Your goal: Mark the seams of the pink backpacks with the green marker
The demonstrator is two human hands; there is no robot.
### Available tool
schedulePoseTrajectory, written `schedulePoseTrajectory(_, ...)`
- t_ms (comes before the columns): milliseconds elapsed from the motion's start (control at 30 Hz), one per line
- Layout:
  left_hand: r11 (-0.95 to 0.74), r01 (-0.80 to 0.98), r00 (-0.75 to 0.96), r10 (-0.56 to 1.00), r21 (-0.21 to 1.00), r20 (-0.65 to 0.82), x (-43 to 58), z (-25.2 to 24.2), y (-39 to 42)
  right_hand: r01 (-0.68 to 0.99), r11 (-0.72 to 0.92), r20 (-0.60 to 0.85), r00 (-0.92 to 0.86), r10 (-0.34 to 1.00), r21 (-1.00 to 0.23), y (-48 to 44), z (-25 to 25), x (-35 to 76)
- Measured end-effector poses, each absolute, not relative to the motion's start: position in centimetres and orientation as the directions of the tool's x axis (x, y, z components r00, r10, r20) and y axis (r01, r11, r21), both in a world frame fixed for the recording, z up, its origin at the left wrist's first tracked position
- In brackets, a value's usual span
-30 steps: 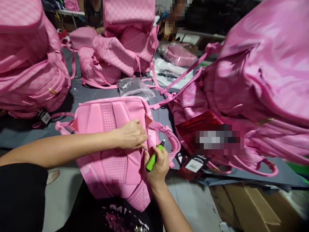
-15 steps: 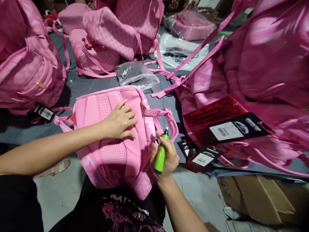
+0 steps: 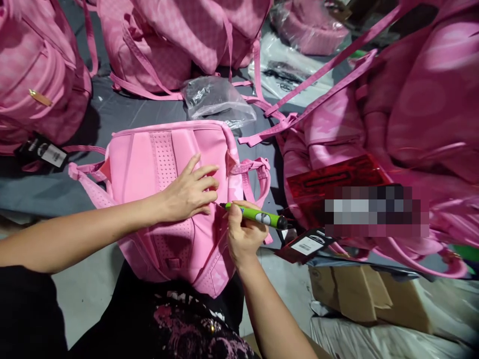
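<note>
A pink backpack [image 3: 149, 164] lies back-panel up on the grey table edge and over my lap. My left hand [image 3: 189, 192] rests flat on its padded back, fingers spread. My right hand [image 3: 241, 234] grips a green pen-shaped tool [image 3: 258, 217] that lies nearly level, its thin tip pointing left and touching the backpack just below my left fingertips. The backpack's pink top handle [image 3: 258, 172] sits just right of the two hands.
Several more pink backpacks crowd the table: a stack at the left [image 3: 37, 85], others at the back [image 3: 175, 45] and a large pile at the right [image 3: 411, 109]. A crumpled clear plastic bag [image 3: 215, 99] lies behind. Red and black hang tags [image 3: 310, 244] and a cardboard box [image 3: 359, 294] are at the right.
My right hand turned the green tool from upright to nearly level, bringing its tip onto the backpack. My left hand spread its fingers. The view tilted downward.
</note>
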State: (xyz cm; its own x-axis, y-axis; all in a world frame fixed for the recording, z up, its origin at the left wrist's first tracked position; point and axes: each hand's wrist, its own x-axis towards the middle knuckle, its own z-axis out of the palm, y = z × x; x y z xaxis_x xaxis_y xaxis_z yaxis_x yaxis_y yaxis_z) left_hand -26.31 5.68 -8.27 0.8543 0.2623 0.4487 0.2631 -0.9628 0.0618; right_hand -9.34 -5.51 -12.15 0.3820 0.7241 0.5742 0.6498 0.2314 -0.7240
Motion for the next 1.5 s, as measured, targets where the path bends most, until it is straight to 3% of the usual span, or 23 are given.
schedulePoseTrajectory(133, -0.96, 0.273, 0.844, 0.271, 0.063, 0.464, -26.1, -8.8, 5.7, 0.771, 0.218, 0.643, 0.301, 0.704, -0.599, -5.2, -11.9, -9.3)
schedulePoseTrajectory(367, -0.959, 0.279, 0.841, 0.266, 0.044, 0.471, -26.0, -9.1, 5.9, 0.837, 0.19, 0.669, 0.252, 0.7, -0.514, -4.8, -11.4, -9.2)
schedulePoseTrajectory(1000, -0.949, 0.306, 0.775, 0.205, -0.07, 0.598, -24.9, -10.7, 6.3, 0.866, 0.153, 0.662, 0.239, 0.711, -0.476, -4.3, -11.6, -9.1)
schedulePoseTrajectory(1500, -0.935, 0.342, 0.802, 0.238, -0.095, 0.547, -24.8, -10.8, 6.1, 0.87, 0.137, 0.63, 0.226, 0.743, -0.473, -4.3, -11.4, -8.9)
